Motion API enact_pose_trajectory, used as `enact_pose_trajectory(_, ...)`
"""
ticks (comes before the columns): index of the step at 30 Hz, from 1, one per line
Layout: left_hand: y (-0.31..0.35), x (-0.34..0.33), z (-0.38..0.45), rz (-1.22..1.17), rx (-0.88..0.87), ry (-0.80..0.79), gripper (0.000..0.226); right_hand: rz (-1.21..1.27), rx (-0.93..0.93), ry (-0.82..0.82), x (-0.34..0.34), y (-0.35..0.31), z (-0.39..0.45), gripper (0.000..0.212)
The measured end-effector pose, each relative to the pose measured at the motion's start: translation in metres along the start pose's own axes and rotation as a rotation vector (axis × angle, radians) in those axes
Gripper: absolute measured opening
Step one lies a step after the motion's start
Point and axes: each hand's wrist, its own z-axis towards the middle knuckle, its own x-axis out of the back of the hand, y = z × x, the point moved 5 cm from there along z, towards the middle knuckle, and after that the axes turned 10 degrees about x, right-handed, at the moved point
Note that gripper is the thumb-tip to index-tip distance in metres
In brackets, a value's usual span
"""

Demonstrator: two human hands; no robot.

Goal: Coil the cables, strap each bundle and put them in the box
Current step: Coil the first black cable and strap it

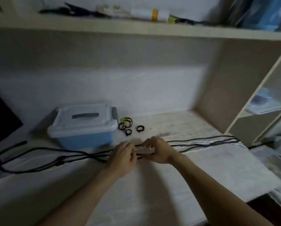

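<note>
Several long black cables [201, 142] lie stretched left to right across the pale desk [152, 185]. Both hands meet at their middle. My left hand [122, 154] and my right hand [157, 150] have fingers curled round the cables there, with a pale piece between them that blur hides. A blue box [82, 126] with a shut, pale lid stands behind and to the left of the hands. Several small black straps [126, 124], rolled into rings, lie on the desk just right of the box.
A dark monitor [1, 118] stands at the left edge. A shelf [136, 28] overhead carries a white tube, black clips and books. A side shelving unit [258, 108] closes off the right. The desk's front edge drops away at lower right.
</note>
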Motion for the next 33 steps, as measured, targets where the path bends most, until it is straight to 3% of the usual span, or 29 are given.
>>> enact_pose_trajectory(3, -0.029, -0.013, -0.012, 0.087, -0.072, 0.117, 0.022, -0.228, 0.07, -0.054, -0.035, 0.003, 0.012, 0.042)
enact_pose_trajectory(5, -0.052, -0.02, -0.022, 0.097, -0.044, 0.179, 0.023, -0.246, 0.084, 0.027, -0.051, 0.004, 0.014, 0.033)
enact_pose_trajectory(12, -0.087, -0.012, -0.04, 0.2, -0.004, 0.374, 0.022, -0.192, 0.197, 0.635, -0.067, 0.009, -0.002, 0.013)
enact_pose_trajectory(16, -0.108, 0.012, -0.046, 0.229, 0.067, 0.549, 0.007, -0.185, 0.191, 0.781, -0.06, 0.003, -0.013, 0.027)
enact_pose_trajectory(22, -0.141, 0.054, -0.052, 0.423, 0.173, 0.616, 0.007, -0.197, 0.045, 0.895, -0.054, 0.009, -0.021, 0.039)
enact_pose_trajectory(27, -0.162, 0.093, -0.054, 0.509, 0.261, 0.559, 0.029, -0.232, -0.017, 0.974, -0.048, 0.011, -0.025, 0.034)
enact_pose_trajectory(31, -0.194, 0.124, -0.058, 0.545, 0.629, 0.411, 0.04, -0.207, -0.144, 1.056, -0.035, 0.03, -0.036, 0.032)
enact_pose_trajectory(33, -0.2, 0.135, -0.063, 0.483, 0.693, 0.371, 0.042, -0.183, -0.232, 1.077, -0.026, 0.043, -0.043, 0.033)
